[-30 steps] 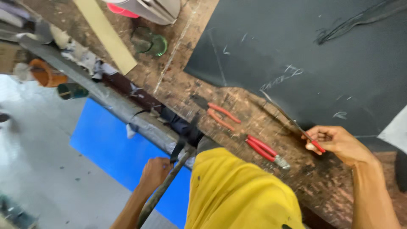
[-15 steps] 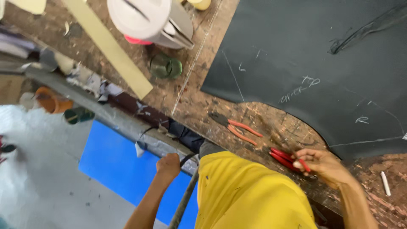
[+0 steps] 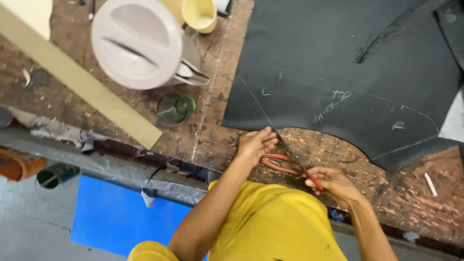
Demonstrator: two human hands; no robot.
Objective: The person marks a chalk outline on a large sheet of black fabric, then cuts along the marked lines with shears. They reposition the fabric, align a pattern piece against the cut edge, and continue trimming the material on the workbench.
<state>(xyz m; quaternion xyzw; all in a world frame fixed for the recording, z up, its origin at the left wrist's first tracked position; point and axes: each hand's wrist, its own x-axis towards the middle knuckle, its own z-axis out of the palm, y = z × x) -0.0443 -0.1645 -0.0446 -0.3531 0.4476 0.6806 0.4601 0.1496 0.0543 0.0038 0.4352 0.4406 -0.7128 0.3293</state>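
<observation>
At the near edge of the scarred wooden workbench [image 3: 203, 140], in the head view, a pair of red-handled scissors [image 3: 290, 162] is held by the right hand [image 3: 333, 183], whose fingers are closed round the handles. The blades point up and to the left, toward the near edge of a large dark sheet [image 3: 348, 72]; the long axis of the scissors runs diagonally from lower right to upper left. The left hand [image 3: 256, 145] is curled at the sheet's edge beside a white chalk line [image 3: 253, 96], though whether the material is pinched cannot be told. The sheet is judged thin, soft and floppy, light for its spread, best taken near the cut edge. The scissors are judged stiff and sharp, to be gripped by the handles only. Farther off stand a white round-lidded container [image 3: 137, 43], a green glass dish [image 3: 176, 107], a cream cup [image 3: 199, 14] and 1 pale strip [image 3: 82, 79]. A chalk stick [image 3: 429, 183] lies to the right.
</observation>
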